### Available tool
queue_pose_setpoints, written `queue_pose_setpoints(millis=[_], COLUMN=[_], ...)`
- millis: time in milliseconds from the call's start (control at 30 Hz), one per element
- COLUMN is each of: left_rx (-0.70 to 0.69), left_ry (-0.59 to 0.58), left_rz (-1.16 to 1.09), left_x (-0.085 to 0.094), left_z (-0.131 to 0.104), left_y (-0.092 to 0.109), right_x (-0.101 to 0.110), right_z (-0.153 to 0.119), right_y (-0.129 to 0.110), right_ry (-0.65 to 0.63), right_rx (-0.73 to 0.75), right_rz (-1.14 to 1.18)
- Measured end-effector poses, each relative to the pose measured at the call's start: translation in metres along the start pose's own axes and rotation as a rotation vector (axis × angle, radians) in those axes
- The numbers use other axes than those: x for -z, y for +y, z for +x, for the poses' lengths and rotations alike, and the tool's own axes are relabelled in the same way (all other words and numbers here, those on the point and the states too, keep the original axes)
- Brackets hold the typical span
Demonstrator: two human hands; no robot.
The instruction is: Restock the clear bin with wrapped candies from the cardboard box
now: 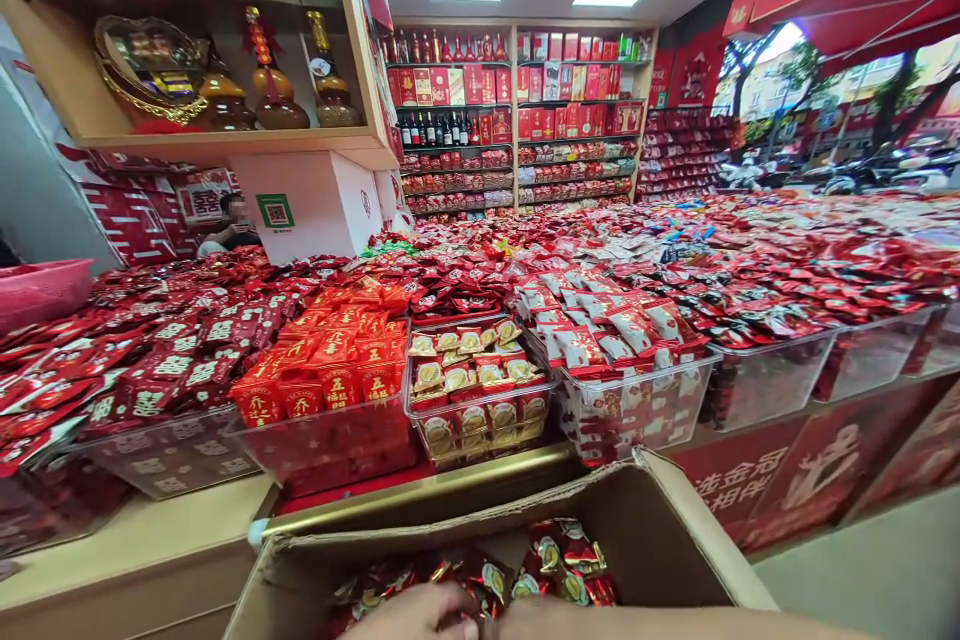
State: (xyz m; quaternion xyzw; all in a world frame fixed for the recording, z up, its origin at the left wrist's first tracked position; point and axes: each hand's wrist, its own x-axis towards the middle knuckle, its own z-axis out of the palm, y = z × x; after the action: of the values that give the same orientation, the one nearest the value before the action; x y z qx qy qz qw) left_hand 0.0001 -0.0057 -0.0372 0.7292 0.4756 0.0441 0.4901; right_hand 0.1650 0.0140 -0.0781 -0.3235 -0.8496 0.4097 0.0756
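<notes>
An open cardboard box [667, 520] sits at the bottom of the view, with red and gold wrapped sweets [547, 560] inside. My left hand [420, 612] reaches in from the lower edge, its fingers curled down among the sweets; whatever they hold is hidden. Close beside it, my right hand [536, 617] also touches the sweets, with the forearm crossing the box's right side. The right fingers are out of sight. Just beyond the box, a clear plastic bin [480, 410] holds similar gold and red packets in tidy rows.
Flanking bins hold red packets [322, 370] and white-and-red packets [600, 320]. A gold-coloured rail [420, 482] runs behind the box. A pink basket [45, 292] stands at left, below a glass-shelved cabinet [225, 135]. Shelves of bottles and boxes [457, 90] line the back; a person sits behind the counter.
</notes>
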Motion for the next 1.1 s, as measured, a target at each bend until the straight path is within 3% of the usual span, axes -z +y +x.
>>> queue_pose_setpoints(millis=[67,133,200,300,367,500,700,800,933,1000,1100], left_rx=[-0.037,-0.115,-0.167,-0.136,-0.124,-0.116,-0.087,-0.110,-0.127,-0.138,-0.180], left_ry=[-0.005,0.001,0.074,0.236,0.281,0.303,0.464,0.478,0.445,0.410,0.351], left_rz=[-0.236,-0.548,-0.723,-0.750,-0.760,-0.755,-0.695,-0.758,-0.870,-0.896,-0.952], left_x=[0.001,0.000,-0.004,-0.012,-0.016,-0.015,-0.009,-0.010,-0.010,-0.008,-0.008], left_z=[0.002,0.004,0.006,0.009,0.009,0.005,0.001,0.002,0.001,-0.001,-0.003], left_y=[0.005,0.015,0.027,0.044,0.052,0.060,0.064,0.062,0.054,0.049,0.044], right_x=[0.020,0.039,0.052,0.060,0.062,0.068,0.074,0.068,0.063,0.066,0.076], right_z=[-0.012,-0.024,-0.031,-0.032,-0.031,-0.033,-0.034,-0.031,-0.034,-0.042,-0.055], right_y=[-0.007,-0.017,-0.027,-0.035,-0.036,-0.035,-0.036,-0.035,-0.031,-0.030,-0.032], right_ry=[0.059,0.195,0.311,0.427,0.474,0.482,0.509,0.544,0.590,0.560,0.401], right_rx=[0.019,0.041,0.028,0.034,0.025,-0.070,-0.066,-0.054,-0.008,0.101,0.375], right_rz=[0.093,0.366,0.678,0.909,0.963,1.040,1.165,1.095,0.752,0.506,0.034])
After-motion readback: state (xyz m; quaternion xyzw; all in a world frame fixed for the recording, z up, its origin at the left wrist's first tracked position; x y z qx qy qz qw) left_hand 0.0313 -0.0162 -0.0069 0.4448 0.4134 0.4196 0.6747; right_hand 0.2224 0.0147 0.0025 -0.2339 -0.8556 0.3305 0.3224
